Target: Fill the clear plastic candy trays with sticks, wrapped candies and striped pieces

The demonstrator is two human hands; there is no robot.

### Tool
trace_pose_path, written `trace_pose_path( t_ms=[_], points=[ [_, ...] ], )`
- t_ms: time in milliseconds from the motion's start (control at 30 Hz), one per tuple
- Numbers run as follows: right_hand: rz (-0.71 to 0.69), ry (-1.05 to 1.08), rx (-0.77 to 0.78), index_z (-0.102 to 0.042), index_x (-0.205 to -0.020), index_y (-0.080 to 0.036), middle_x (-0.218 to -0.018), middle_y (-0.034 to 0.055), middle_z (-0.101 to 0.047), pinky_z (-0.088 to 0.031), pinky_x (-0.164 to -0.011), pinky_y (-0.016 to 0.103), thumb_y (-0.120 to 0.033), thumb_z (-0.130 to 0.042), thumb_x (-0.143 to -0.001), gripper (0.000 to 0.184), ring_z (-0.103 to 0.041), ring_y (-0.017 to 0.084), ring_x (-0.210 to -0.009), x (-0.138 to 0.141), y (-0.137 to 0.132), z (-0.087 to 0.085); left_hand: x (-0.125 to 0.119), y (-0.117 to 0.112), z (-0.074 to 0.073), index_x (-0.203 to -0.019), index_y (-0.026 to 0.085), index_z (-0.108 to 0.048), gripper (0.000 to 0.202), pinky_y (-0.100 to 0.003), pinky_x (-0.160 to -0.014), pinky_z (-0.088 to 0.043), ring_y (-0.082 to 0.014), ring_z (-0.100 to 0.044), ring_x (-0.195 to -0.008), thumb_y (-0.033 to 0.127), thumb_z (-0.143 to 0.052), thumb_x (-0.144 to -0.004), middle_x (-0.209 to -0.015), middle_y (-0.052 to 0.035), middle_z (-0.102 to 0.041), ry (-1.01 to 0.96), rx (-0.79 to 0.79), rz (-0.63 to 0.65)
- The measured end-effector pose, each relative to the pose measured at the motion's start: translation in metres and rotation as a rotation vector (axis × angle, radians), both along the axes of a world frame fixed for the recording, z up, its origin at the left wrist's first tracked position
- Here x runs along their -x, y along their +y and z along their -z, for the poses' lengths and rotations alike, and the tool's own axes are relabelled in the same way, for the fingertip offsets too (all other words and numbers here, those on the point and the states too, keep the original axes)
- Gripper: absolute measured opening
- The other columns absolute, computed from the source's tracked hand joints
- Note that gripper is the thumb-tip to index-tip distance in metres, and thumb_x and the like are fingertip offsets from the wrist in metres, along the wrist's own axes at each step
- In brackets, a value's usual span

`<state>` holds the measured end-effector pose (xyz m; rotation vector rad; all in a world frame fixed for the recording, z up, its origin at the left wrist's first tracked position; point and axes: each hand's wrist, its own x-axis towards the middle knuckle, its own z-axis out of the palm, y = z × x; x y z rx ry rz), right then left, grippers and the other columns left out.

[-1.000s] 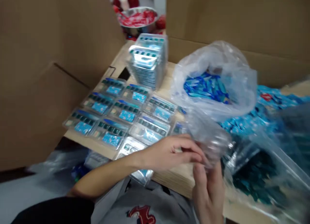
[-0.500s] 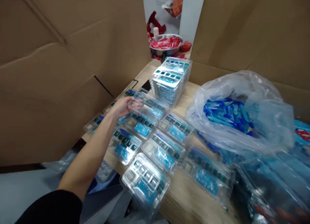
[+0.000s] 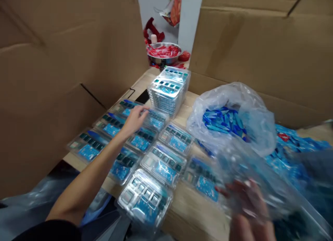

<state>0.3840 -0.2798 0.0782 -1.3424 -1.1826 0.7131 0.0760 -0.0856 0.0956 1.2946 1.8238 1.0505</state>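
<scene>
My left hand (image 3: 135,120) reaches over the back rows of filled clear plastic trays, palm down, its fingers loosely stretched and nothing visible in them. Under it lies a tray (image 3: 155,121) with dark green squares and a blue speckled packet. At the lower right my right hand (image 3: 248,206) grips a clear plastic tray cover (image 3: 262,180), tilted and blurred by motion. Nearby is another filled tray (image 3: 204,180) with a blue stick along its top. In front, a tray (image 3: 145,199) with shiny clear plastic over it juts past the table edge.
A tall stack of packed trays (image 3: 168,91) stands at the back. Right of it, an open plastic bag (image 3: 265,130) holds many blue sticks. Blue packets (image 3: 288,143) lie farther right. Cardboard walls (image 3: 109,53) flank the table; a metal bowl (image 3: 163,60) of red sticks is behind.
My right hand has come into view at the lower right with the clear cover. My left hand has turned palm down over the trays. The camera view has shifted to the right.
</scene>
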Motion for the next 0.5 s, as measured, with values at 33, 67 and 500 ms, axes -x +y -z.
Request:
trace_pose_path(
  t_ms=[33, 67, 500],
  points=[
    [-0.018, -0.012, 0.022, -0.053, -0.141, -0.033, -0.126, 0.0093, -0.064, -0.061, -0.080, 0.039, -0.031, -0.066, -0.095, 0.048, -0.070, 0.028, -0.101, 0.017, 0.005, -0.010, -0.016, -0.018, -0.009, -0.094, 0.018, -0.072, 0.014, -0.037, -0.101, -0.045, -0.0241, -0.061, -0.110, 0.025, -0.061, -0.089, -0.109, -0.0073, -0.070, -0.023, -0.023, 0.094],
    [-0.103, -0.016, 0.014, -0.052, -0.141, -0.035, -0.124, 0.0076, -0.065, -0.060, -0.082, 0.037, -0.031, -0.071, -0.092, 0.053, -0.070, 0.026, -0.101, 0.030, 0.010, -0.018, -0.033, -0.037, -0.018, -0.090, 0.020, -0.073, 0.013, -0.033, -0.095, -0.049, -0.0213, -0.064, -0.099, 0.028, -0.063, -0.088, -0.098, -0.0042, -0.072, -0.065, -0.043, 0.221],
    [-0.328, 0.074, 0.054, -0.059, -0.129, -0.038, -0.115, 0.0003, -0.062, -0.053, -0.093, 0.030, -0.035, -0.059, -0.099, 0.029, -0.059, 0.017, -0.108, 0.064, 0.022, -0.039, -0.102, -0.113, -0.042, -0.087, 0.019, -0.073, 0.016, -0.027, -0.082, -0.053, -0.0151, -0.064, -0.088, 0.021, -0.059, -0.095, -0.087, -0.0046, -0.066, -0.393, -0.282, 0.907]
  ],
)
